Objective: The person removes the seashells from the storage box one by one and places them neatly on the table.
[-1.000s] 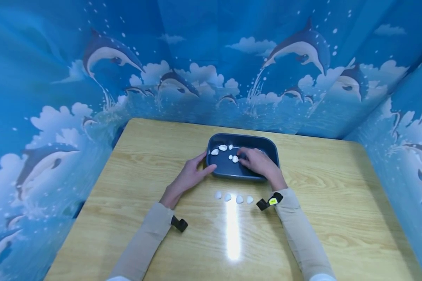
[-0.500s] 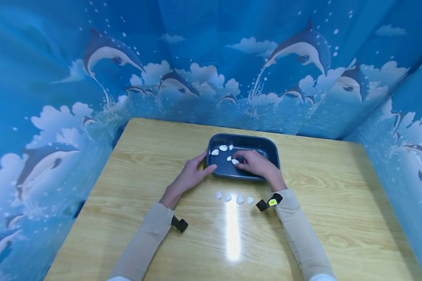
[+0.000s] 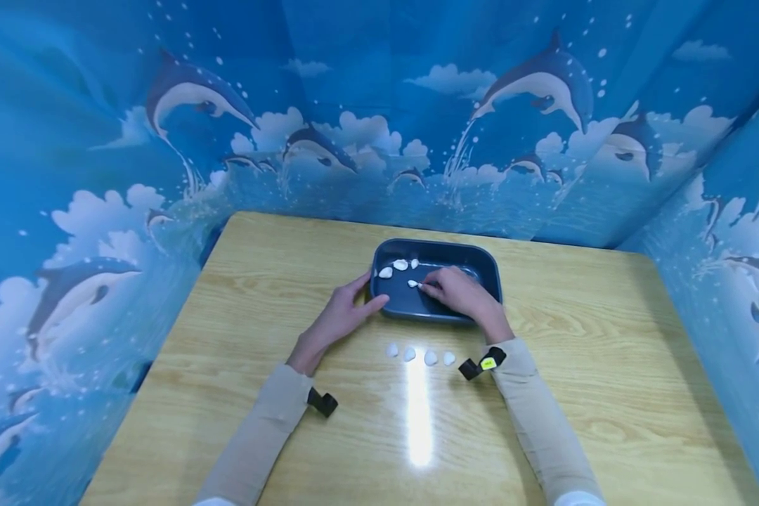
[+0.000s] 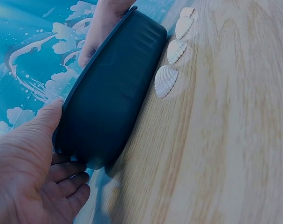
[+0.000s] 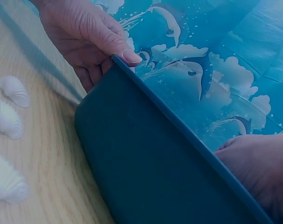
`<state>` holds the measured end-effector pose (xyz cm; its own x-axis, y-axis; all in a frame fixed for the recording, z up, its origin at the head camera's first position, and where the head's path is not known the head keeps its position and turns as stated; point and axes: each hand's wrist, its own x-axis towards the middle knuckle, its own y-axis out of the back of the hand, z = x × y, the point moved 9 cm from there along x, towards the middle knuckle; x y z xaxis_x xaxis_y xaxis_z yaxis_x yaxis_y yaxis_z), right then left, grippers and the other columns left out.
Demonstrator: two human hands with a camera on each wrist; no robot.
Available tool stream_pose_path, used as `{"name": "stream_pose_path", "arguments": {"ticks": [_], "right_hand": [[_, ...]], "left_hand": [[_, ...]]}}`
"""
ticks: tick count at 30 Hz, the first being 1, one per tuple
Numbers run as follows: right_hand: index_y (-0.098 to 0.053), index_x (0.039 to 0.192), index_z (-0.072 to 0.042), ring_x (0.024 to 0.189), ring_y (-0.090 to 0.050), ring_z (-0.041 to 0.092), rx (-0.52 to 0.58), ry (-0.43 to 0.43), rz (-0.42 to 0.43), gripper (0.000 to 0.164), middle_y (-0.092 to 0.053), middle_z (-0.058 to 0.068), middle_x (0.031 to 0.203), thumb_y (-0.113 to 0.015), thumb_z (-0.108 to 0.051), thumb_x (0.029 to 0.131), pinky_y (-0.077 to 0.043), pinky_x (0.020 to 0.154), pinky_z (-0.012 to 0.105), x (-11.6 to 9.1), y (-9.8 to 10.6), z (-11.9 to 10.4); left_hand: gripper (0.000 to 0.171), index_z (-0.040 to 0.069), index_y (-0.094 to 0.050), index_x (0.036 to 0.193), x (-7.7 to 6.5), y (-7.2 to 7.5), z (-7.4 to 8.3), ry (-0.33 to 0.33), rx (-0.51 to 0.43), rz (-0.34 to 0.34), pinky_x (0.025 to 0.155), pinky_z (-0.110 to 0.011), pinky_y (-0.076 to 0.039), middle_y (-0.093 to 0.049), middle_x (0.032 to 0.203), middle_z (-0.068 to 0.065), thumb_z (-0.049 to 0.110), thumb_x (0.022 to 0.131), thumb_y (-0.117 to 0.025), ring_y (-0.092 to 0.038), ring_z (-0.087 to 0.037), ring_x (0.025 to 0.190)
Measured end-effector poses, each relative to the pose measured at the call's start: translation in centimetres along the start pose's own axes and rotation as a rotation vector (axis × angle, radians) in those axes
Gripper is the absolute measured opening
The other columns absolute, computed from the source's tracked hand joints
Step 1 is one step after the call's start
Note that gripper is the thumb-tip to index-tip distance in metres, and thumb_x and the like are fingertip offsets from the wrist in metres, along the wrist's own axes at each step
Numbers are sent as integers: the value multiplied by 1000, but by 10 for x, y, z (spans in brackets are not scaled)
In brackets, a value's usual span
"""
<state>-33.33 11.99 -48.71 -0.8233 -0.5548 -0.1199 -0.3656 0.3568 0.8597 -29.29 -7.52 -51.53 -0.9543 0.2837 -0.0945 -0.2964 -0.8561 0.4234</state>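
Note:
A dark blue rectangular tub (image 3: 426, 315) stands on the table. My left hand (image 3: 344, 314) grips its left front corner; in the right wrist view that thumb (image 5: 131, 57) lies over the rim while the fingers bend against the outside. Inside the tub, my right hand (image 3: 460, 289) pinches a white seashell (image 3: 420, 285), mostly covered by the fingertips. Just left of it lies a small shell (image 3: 412, 283). Several more shells (image 3: 400, 265) sit toward the tub's back left. In the right wrist view the tub wall hides the right fingers.
Ribbed white seashells (image 3: 431, 358) form a row on the wooden table (image 3: 278, 253) in front of the tub. A blue curtain (image 3: 354, 70) printed with dolphins hangs behind the table and along both sides. Black camera straps (image 3: 322, 403) sit on both wrists.
The right fingers have closed over the larger shell beside the small one, which now shows only a sliver. The small shell has shifted slightly left. The left hand and tub stay put.

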Motion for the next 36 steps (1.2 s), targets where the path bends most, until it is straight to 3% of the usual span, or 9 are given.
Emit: {"name": "stream_pose_path", "arguments": {"ticks": [6, 13, 18, 23, 28, 36], "right_hand": [[-78, 112, -2, 76, -64, 15, 12, -44, -7, 26, -75, 7, 95, -60, -21, 108, -54, 73, 38, 0, 1, 4], [-75, 104, -3, 74, -58, 18, 12, -123, -43, 28, -67, 5, 86, -57, -23, 109, -49, 70, 37, -2, 1, 16], [-72, 98, -5, 69, -56, 17, -5, -134, -55, 23, -65, 3, 81, -59, -21, 107, -47, 65, 33, -4, 2, 21], [-70, 106, -6, 64, -54, 17, 12, -126, -18, 16, -62, 3, 76, -67, -22, 103, -44, 58, 32, -5, 7, 22], [-68, 124, -7, 61, -53, 17, 10, -93, -9, 28, -59, 2, 74, -71, -22, 101, -42, 55, 31, -4, 7, 19], [-71, 119, -7, 60, -53, 14, 3, -23, -22, 24, -63, 2, 78, -72, -22, 101, -43, 55, 31, -2, 1, 13]], "left_hand": [[78, 19, -31, 165, 1, -1, 0, 4, -12, -7, 128, -49, -22, -30, 170, -3, 49, 102, -66, -22, -23, 159], [77, 19, -31, 165, 1, 0, 0, -4, -13, -1, 129, -48, -22, -30, 170, -2, 48, 102, -66, -21, -23, 159], [77, 20, -31, 165, 0, 0, 0, -7, -24, -2, 129, -48, -21, -30, 170, -2, 47, 102, -67, -20, -23, 159], [77, 19, -32, 165, 0, 1, 2, -19, -21, 0, 129, -48, -21, -31, 170, -4, 46, 102, -67, -21, -24, 159], [77, 19, -32, 165, 1, 1, 1, -14, -8, 0, 129, -49, -21, -31, 170, -5, 46, 102, -67, -22, -24, 159], [78, 19, -30, 165, 0, 0, 0, 9, -8, -7, 129, -49, -21, -30, 171, -5, 48, 102, -66, -21, -24, 159]]}}
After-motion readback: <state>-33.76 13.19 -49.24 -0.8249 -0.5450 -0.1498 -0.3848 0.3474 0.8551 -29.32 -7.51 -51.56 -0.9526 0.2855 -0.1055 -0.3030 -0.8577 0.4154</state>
